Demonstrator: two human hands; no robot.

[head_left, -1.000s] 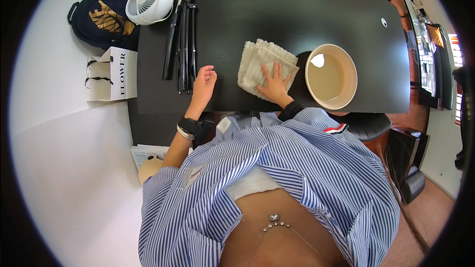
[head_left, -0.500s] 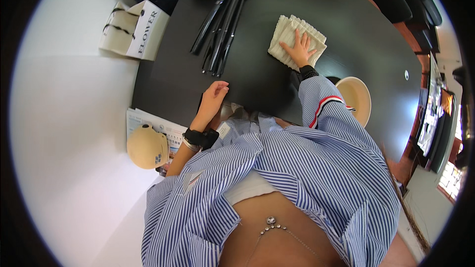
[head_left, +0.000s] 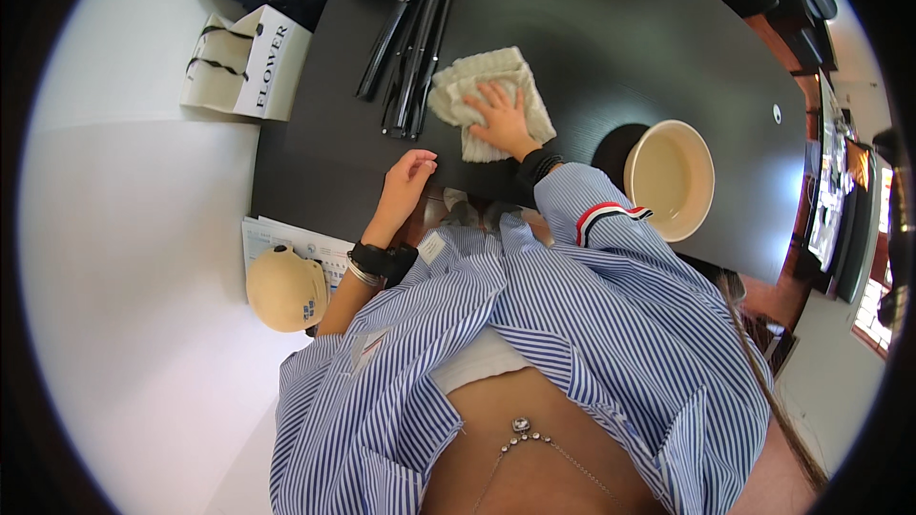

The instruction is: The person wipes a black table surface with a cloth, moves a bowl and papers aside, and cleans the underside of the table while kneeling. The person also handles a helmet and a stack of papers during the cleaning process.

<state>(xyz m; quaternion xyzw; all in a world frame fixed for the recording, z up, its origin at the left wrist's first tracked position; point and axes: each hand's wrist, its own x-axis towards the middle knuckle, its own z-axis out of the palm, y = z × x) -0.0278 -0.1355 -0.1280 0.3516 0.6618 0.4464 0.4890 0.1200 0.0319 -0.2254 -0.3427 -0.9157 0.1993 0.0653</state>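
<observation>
The folded cream cloth [head_left: 479, 72] lies on the table [head_left: 611, 47], directly beneath your right hand [head_left: 506, 126], whose fingers spread across it. Your left hand [head_left: 406, 183] is farther off, fingers loosely curled; you can't tell if they pinch anything. The cloth shows no clear long axis; your palm hides part of it.

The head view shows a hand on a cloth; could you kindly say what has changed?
The cloth has moved left across the table with the right hand, closer to the black tripod. The hand still lies on it; tripod and bowl seem unmoved.
</observation>
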